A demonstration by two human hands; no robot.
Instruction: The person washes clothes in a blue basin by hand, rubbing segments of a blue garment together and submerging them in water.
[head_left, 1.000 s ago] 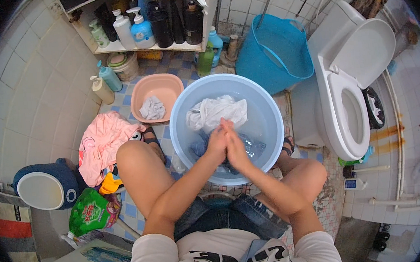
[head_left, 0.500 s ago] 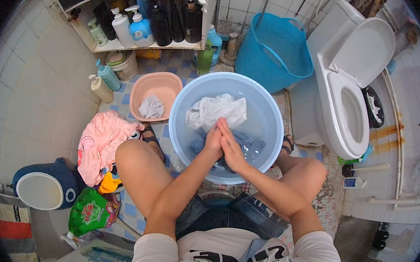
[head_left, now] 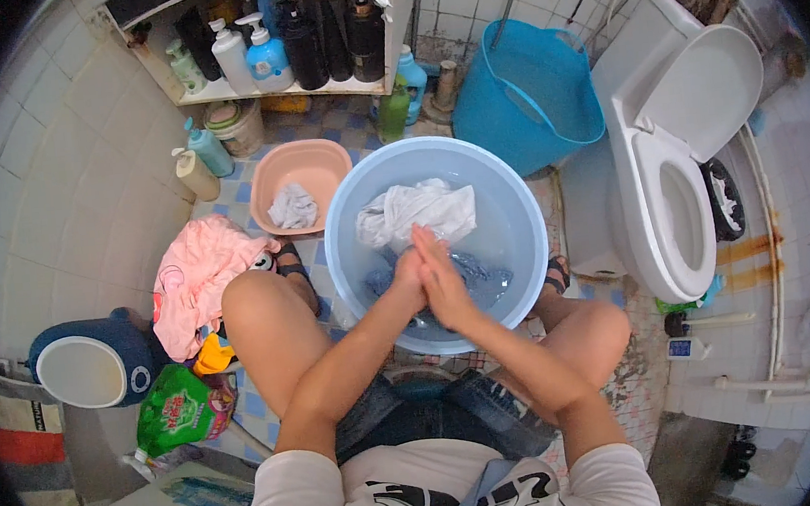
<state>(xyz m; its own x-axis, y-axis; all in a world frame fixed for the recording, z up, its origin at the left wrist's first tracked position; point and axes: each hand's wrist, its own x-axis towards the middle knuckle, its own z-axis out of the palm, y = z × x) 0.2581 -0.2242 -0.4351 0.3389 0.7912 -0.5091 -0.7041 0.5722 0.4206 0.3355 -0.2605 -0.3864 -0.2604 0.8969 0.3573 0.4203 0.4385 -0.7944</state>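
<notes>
The left hand and right hand press together mid-frame; I can't tell if anything's between. White cloth lies just above them in the frame, inside the blue tub.

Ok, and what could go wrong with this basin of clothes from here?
Perhaps three things. Dye from the dark blue garment might tint the white cloth sharing its water. Water could slop over the light blue basin's rim and make the tiled floor slippery. The pink garment lies on the floor next to the left sandal, so it may get trodden on.
</notes>
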